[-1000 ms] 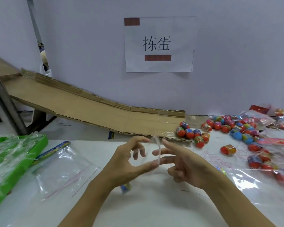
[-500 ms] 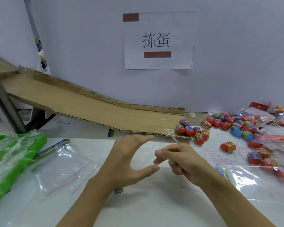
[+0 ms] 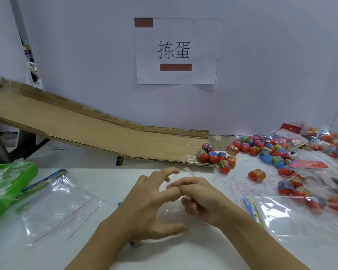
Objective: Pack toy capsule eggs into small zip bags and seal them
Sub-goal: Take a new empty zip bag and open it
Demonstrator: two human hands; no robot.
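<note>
Both hands (image 3: 150,203) (image 3: 201,197) meet, pinching a clear bag (image 3: 189,171).

One head-worn view here, looking forward and down from close above the desk (image 3: 98,256). The left hand (image 3: 150,209) and right hand (image 3: 201,201) meet low at centre, the wall sign (image 3: 177,51) straight beyond them.

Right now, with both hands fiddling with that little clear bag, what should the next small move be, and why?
Probably spread the small clear bag's mouth open. Both the left hand and the right hand pinch it at mid-table, and no egg seems to be in it. The nearest capsule eggs lie just past the right hand, at the foot of the cardboard ramp.
</note>
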